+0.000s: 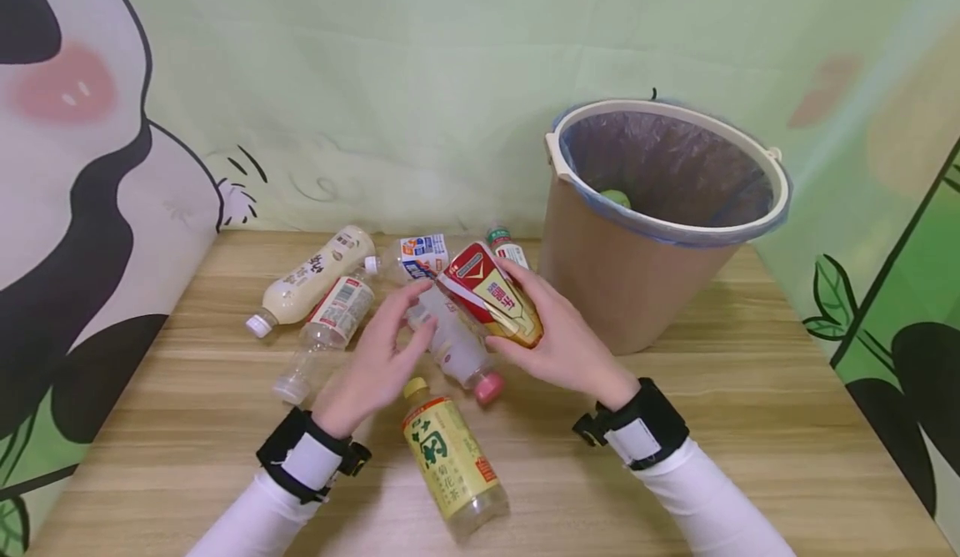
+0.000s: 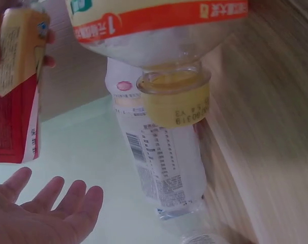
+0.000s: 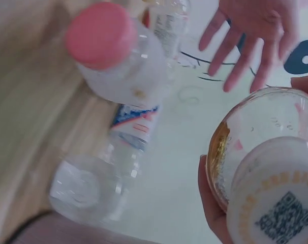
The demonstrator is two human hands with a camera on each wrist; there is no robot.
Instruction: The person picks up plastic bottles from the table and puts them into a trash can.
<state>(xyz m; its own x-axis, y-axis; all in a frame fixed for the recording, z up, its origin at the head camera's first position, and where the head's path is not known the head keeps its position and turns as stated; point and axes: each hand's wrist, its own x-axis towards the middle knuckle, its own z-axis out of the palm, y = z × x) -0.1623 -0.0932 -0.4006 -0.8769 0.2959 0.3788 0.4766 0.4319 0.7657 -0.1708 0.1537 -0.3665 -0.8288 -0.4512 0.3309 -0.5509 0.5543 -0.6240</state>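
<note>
My right hand [image 1: 558,332] grips a red-and-gold drink bottle [image 1: 491,294] above the other bottles, thumb and fingers on its sides. Its white cap [image 3: 271,216] with a QR code faces the right wrist camera. To its left, my left hand [image 1: 386,357] is held with fingers spread, apart from the bottle and holding nothing. Beneath the hands lies a whitish bottle with a pink cap [image 1: 489,387]. A yellow-labelled tea bottle [image 1: 453,465] lies nearer me, its yellow cap [image 2: 177,101] close to the left wrist camera.
A brown bin [image 1: 622,282] lined with a blue bag stands at the right, something green [image 1: 617,198] inside. More bottles lie left and behind: a cream one [image 1: 311,282], a clear one [image 1: 330,332], a blue-and-white-labelled one [image 1: 420,253] and a green-capped one [image 1: 498,238].
</note>
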